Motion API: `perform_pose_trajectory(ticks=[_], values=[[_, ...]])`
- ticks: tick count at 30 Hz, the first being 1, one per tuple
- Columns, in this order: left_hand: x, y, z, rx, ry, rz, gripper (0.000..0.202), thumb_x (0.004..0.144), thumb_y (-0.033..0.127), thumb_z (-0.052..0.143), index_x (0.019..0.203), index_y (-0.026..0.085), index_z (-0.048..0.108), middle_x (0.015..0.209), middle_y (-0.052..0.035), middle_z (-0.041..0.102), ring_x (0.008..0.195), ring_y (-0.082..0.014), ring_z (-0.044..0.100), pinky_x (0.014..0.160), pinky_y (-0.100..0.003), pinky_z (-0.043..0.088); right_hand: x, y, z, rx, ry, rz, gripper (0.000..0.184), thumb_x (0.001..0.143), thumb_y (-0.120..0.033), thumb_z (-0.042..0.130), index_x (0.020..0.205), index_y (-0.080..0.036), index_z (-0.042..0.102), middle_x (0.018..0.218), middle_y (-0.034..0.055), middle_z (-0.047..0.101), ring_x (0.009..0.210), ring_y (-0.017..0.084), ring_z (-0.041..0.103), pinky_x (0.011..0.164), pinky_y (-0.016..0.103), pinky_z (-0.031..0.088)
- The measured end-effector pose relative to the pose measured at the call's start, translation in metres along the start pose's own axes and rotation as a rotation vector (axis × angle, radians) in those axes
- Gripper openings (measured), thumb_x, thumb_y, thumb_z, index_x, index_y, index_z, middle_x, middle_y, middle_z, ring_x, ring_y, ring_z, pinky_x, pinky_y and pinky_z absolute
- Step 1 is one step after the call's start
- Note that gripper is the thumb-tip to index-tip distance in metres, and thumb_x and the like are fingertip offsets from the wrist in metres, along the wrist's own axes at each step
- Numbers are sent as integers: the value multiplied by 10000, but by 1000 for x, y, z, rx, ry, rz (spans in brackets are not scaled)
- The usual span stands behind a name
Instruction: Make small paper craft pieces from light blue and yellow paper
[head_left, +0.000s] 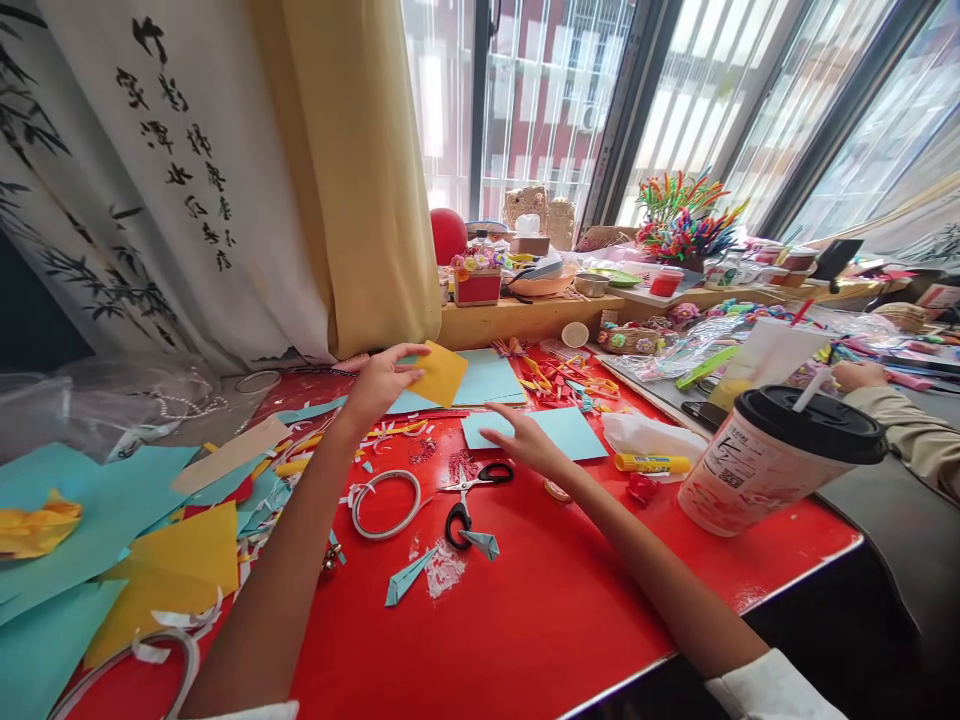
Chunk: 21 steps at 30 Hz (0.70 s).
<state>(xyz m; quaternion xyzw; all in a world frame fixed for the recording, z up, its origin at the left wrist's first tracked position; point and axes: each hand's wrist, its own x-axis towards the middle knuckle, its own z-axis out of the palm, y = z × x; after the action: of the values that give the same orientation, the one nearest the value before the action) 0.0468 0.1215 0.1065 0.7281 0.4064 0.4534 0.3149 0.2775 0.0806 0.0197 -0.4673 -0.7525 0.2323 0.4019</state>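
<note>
My left hand (386, 383) pinches a yellow paper square (442, 374) by its left side, raised above light blue sheets (491, 377) at the back of the red table. My right hand (526, 440) is open, fingers apart and empty, over the left part of a light blue paper (566, 432). Whether it touches that paper I cannot tell. Below it lie scissors (465, 487) with black handles, blades spread. To their left is a roll of narrow white tape (386, 503). Two folded light blue paper pieces (411, 577) lie nearer me, one against a scissor handle.
A lidded drink cup (780, 455) and a yellow glue stick (652, 463) stand and lie at right. Blue and yellow sheets (172, 565) with paper scraps cover the left. Red and yellow scraps (574, 380) lie at the back. Another person's sleeve (911, 430) shows far right.
</note>
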Motion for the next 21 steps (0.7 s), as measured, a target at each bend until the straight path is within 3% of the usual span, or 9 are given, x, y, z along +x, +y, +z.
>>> perform_pose_trajectory(ticks=[3,6,10,13,15,17,19,21], values=[[-23,19,23,-73,-153,-36,422,734,326,564,1119,155,568,890,-53,661,803,-176,607,712,-277,470,-3,-25,3,485,-95,126,401,823,-434,476,1138,-194,544,1122,84,597,980,201,588,849,374,479],[-49,26,35,31,-221,-47,320,755,339,542,1016,172,622,921,-47,653,822,-177,593,683,-252,462,-8,-43,10,756,-109,234,346,759,-373,582,1027,-155,589,949,64,641,773,159,626,696,307,536],[-73,21,25,96,-91,-77,321,803,356,491,1083,216,564,904,-21,633,811,-156,585,680,-248,464,-18,-59,21,778,-196,307,258,719,-339,634,866,-127,614,780,35,634,572,102,601,544,223,515],[-89,18,14,140,9,-125,283,828,341,460,1052,200,560,844,-28,632,785,-159,591,648,-252,467,-25,-69,28,749,-287,344,286,734,-370,626,896,-138,580,746,30,627,500,93,591,477,205,491],[-101,16,11,328,157,-34,245,850,336,435,993,196,576,867,-42,629,801,-168,583,676,-270,459,-28,-73,30,724,-281,415,361,745,-422,609,967,-149,531,720,31,630,454,91,575,424,198,470],[-115,13,11,628,313,158,220,863,308,428,933,188,598,863,-58,629,825,-187,555,741,-304,436,-29,-74,29,731,-315,487,420,769,-500,547,979,-137,515,678,40,635,420,85,555,390,185,449],[-127,10,15,885,317,382,198,865,239,430,941,188,606,892,-64,642,839,-198,536,778,-325,409,-29,-75,26,821,-408,531,472,802,-559,447,928,-115,544,687,72,647,483,101,593,428,182,471],[-137,6,20,1064,202,592,217,860,169,426,988,195,598,932,-65,647,821,-195,537,749,-325,393,-30,-75,25,953,-435,536,456,816,-540,436,839,-104,570,720,90,652,605,126,637,538,199,516]])
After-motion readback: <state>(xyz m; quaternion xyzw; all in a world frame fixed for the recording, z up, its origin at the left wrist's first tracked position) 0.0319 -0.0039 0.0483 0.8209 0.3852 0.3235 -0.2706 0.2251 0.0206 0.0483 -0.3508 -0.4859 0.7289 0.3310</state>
